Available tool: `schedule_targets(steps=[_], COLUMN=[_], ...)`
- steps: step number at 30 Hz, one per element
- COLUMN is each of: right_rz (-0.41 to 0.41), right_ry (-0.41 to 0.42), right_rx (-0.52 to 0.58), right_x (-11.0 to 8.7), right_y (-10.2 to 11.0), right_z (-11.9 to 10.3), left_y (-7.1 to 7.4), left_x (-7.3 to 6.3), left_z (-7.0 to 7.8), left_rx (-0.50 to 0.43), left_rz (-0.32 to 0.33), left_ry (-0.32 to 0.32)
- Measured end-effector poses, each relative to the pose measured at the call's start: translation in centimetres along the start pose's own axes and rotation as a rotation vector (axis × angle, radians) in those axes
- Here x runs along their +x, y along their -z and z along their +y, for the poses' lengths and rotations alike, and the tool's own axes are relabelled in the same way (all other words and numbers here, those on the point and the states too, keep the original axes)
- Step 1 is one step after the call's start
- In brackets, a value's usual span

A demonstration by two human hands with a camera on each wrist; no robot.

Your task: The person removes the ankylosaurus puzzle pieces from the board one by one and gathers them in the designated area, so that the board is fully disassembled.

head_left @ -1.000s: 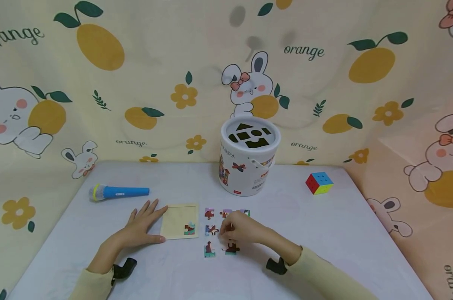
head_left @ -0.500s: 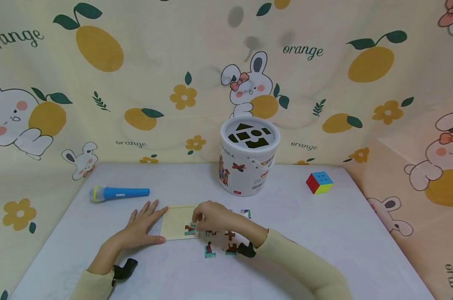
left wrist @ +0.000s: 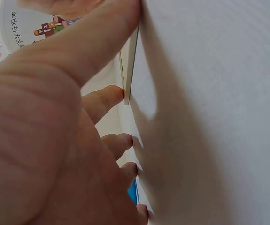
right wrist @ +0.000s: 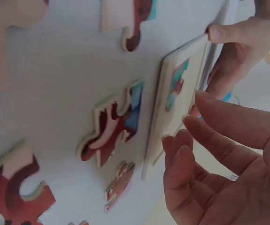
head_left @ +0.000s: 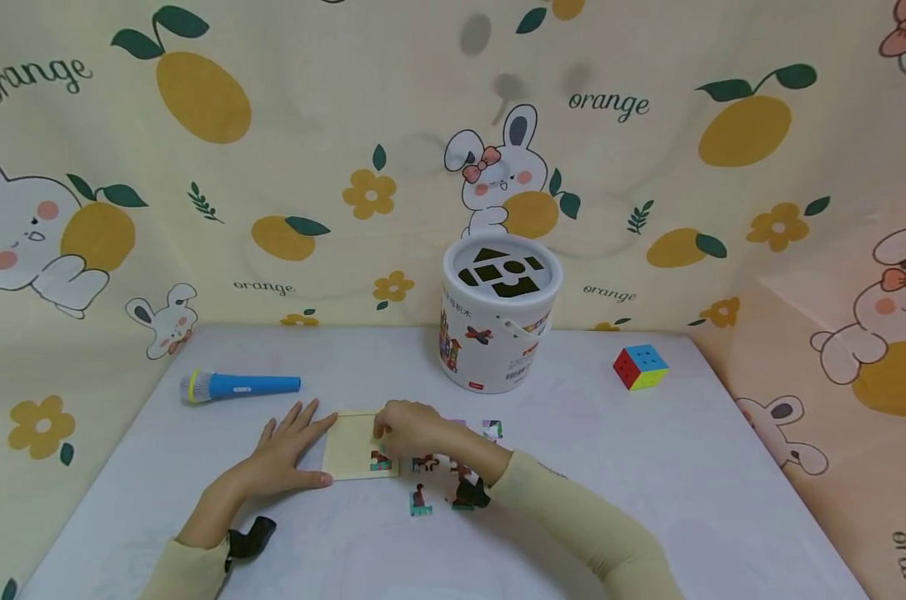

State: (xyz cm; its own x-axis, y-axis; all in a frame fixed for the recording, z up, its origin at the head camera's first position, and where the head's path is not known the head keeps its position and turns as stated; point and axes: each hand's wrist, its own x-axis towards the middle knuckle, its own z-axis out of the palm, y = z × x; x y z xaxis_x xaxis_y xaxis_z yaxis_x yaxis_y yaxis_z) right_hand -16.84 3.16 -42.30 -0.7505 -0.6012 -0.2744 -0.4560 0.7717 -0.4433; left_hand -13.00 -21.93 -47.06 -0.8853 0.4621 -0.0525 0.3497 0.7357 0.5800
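Observation:
My left hand [head_left: 282, 454] lies spread beside a shallow wooden puzzle tray [head_left: 347, 442]. Its thumb and a finger touch the tray's left edge. A teal and red jigsaw piece [right wrist: 176, 86] sits in the tray's near right corner. My right hand [head_left: 411, 429] reaches over the tray's right side with curved fingers. In the right wrist view its thumb and index fingertips are apart, with no piece visible between them; whether the fingers cover one, I cannot tell. Right of the tray are several loose jigsaw pieces [right wrist: 113, 124], partly hidden by my right arm in the head view.
A white lidded bucket [head_left: 498, 333] with shape holes stands behind the pieces. A blue toy microphone [head_left: 250, 385] lies at the back left. At the back right rests a colourful puzzle cube [head_left: 640, 367]. Patterned cloth hangs behind the table.
My right hand has moved left from above the loose pieces to the tray's right side, shifting slightly further left since the middle frame. My left hand has stayed on the tray's edge.

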Motion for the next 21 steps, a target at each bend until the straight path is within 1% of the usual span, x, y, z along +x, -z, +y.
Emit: schedule_targets(steps=[9, 21], right_rz=[0.006, 0.009], right_ry=[-0.008, -0.02], right_rx=[-0.111, -0.128], right_x=[-0.19, -0.08], right_y=[-0.54, -0.57], right_z=[-0.19, -0.72], left_y=[-0.13, -0.09], left_x=[0.11, 0.05], left_z=[-0.25, -0.18], left_rx=[0.002, 0.004], left_rz=[-0.006, -0.01], left_ry=[0.01, 0.018])
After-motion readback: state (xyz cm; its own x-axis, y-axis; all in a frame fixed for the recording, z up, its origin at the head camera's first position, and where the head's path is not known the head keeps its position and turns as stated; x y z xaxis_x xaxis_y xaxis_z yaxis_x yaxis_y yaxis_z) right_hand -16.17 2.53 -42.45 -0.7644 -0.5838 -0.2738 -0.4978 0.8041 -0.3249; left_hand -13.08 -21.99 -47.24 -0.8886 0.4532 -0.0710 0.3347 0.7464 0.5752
